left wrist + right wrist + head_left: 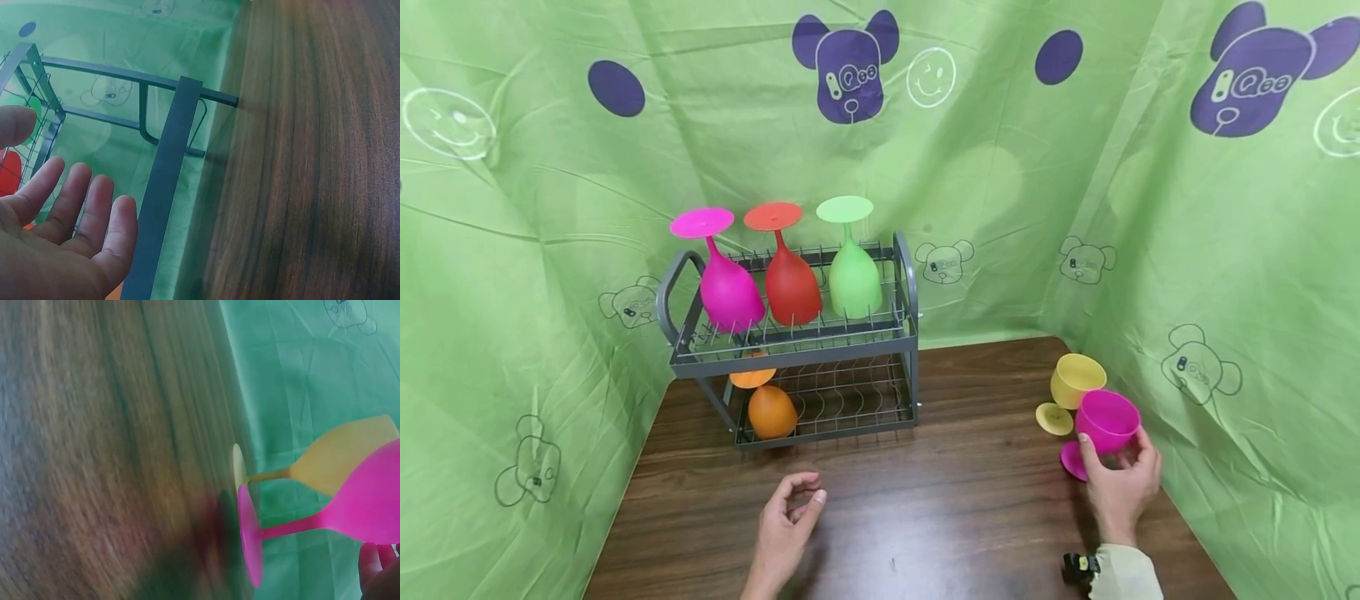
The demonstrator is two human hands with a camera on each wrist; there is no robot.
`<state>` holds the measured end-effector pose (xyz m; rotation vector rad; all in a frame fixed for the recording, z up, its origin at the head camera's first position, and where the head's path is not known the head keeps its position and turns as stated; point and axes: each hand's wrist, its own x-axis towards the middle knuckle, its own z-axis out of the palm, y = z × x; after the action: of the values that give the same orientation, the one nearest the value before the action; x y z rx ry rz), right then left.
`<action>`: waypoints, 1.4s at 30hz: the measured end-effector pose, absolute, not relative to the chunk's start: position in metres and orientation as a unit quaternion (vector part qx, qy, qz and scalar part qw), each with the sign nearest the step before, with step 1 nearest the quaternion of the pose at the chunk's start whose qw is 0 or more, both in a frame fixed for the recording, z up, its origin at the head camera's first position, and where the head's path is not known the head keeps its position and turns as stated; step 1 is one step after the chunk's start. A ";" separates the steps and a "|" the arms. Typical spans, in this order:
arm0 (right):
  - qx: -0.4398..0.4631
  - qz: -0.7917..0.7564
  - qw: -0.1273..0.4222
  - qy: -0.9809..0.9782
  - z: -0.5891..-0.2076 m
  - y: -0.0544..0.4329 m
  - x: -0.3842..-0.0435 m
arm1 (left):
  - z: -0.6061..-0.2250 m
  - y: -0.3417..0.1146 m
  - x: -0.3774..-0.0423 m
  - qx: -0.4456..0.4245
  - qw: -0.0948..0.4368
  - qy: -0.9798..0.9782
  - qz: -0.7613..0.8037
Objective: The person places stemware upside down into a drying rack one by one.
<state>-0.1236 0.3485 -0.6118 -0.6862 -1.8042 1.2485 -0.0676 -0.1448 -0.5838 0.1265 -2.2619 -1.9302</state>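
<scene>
My right hand (1123,487) grips the bowl of a pink plastic wine glass (1107,421), thumb on its left side and fingers on its right. The glass is upright, its foot low over the table in the right wrist view. Just behind it stands a yellow wine glass (1077,382), partly covered by the pink one in the right wrist view (350,453). My left hand (786,525) holds nothing and hovers in front of the dish rack (797,354), fingers loosely bent. In the left wrist view its fingers (97,212) overlap the rack's frame.
Upside down on the rack's upper tier are a pink glass (730,296), a red glass (793,287) and a green glass (854,283). An orange glass (772,412) leans on the lower tier. Green printed cloth (1000,192) walls in the wooden table (925,517).
</scene>
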 end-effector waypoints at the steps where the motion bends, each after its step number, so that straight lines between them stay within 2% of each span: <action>1: -0.265 0.497 0.410 -0.717 -0.610 0.347 -0.123 | -0.584 -0.145 -0.068 0.042 0.082 -0.757 -0.647; 11: -0.190 0.491 0.427 -0.735 -0.591 0.328 -0.121 | -0.583 -0.145 -0.067 0.035 0.087 -0.758 -0.645; 30: 0.086 0.399 0.495 -0.767 -0.539 0.288 -0.121 | -0.578 -0.155 -0.070 0.049 0.092 -0.762 -0.639; 42: 0.213 0.363 0.496 -0.759 -0.515 0.250 -0.117 | -0.576 -0.156 -0.067 0.044 0.097 -0.762 -0.639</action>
<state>-0.1168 0.2501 -0.5147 0.5159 -1.8393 0.8799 -0.0666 -0.1556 -0.5763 0.1301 -2.2563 -1.8908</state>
